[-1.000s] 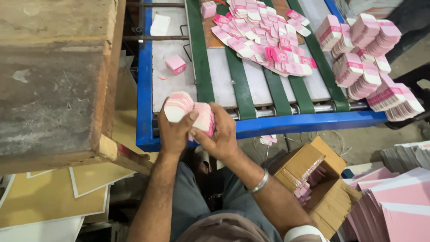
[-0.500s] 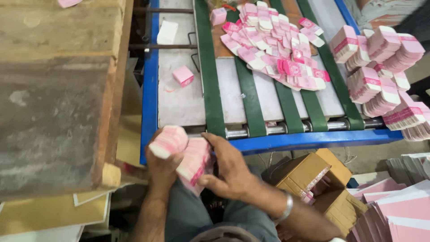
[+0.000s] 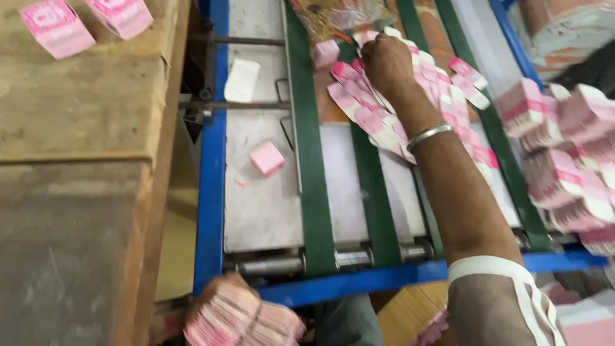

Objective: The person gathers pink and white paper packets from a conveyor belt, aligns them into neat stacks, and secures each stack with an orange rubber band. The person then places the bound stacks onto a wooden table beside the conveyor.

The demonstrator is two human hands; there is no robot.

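At the bottom edge, left hand [image 3: 221, 296] grips a half-hidden card stack [image 3: 246, 320]; right hand [image 3: 385, 63] grip unclear.

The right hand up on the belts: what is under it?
The right hand rests on overlapping flat pink-and-white cartons lying across the green belts. The cartons directly beneath the palm are covered.

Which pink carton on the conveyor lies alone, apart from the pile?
The small pink carton on the grey plate left of the leftmost green belt. The others overlap in the pile under the right hand.
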